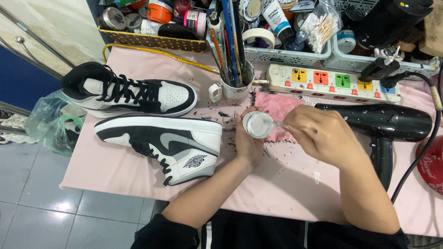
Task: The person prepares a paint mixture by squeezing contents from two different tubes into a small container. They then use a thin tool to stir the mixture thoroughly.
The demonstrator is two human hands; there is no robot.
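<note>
Single head-worn view, looking steeply down and forward over the pink table from the seated person's side — close range. Far edge with the baskets runs along the top; floor shows lower left.

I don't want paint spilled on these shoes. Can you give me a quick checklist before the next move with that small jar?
1. Small jar held firmly in left hand: ok.
2. Right hand at the jar's mouth with a thin tool: ok; tool tip cannot tell.
3. Jar kept clear of the near shoe: ok.
4. Pink cloth beneath the jar: ok.
5. Table free of dark flecks: not ok.
</note>
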